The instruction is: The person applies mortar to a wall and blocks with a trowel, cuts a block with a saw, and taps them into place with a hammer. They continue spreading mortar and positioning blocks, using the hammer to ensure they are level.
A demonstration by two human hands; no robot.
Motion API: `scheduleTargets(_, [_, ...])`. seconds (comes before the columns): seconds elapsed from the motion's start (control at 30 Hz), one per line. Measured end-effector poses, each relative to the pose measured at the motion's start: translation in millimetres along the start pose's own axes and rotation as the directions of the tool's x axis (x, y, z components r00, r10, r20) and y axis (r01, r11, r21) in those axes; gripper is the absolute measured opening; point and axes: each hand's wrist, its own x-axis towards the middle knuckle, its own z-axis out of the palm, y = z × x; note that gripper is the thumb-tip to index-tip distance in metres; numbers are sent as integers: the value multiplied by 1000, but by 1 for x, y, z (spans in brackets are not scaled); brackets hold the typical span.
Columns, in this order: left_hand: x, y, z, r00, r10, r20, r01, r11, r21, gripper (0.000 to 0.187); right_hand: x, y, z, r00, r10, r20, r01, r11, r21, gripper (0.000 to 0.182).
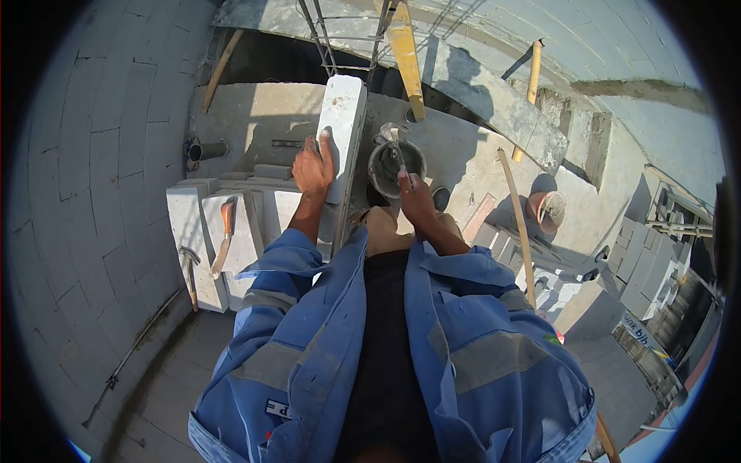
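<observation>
My left hand (pixel 312 168) grips the near left side of a long white building block (pixel 343 104), its thumb pressed on the top face and its fingers curled. In front of me stands a dark bucket (pixel 421 163) with grey mortar (pixel 386 163) inside. My right hand (pixel 417 197) is closed round the handle of a mortar-smeared tool, which looks like a trowel (pixel 398 156). That tool reaches over the bucket; its working end is coated and hard to make out.
At left, several white blocks (pixel 184 224) carry an orange-handled tool (pixel 227 220) and a hammer (pixel 189 262). Steel rebar (pixel 324 38) and a yellow plank (pixel 405 58) rise ahead. Rightward are an orange bucket (pixel 546 210), a wooden pole (pixel 519 208) and more stacked blocks (pixel 629 251).
</observation>
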Motion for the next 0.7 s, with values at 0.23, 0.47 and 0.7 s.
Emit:
scheduleTargets(0.23, [-4, 2, -7, 997, -9, -71, -4, 983, -185, 55, -33, -88, -64, 967, -247, 66, 253, 962, -106, 44])
scheduleTargets(0.47, [-6, 10, -9, 990, -111, -82, 90, 971, -223, 50, -15, -76, -39, 831, -548, 97, 553, 792, -260, 36])
scheduleTargets(0.7, [-3, 5, -4, 983, -57, -176, 16, 975, -223, 47, -13, -72, -31, 910, -370, 190, 414, 846, -336, 45])
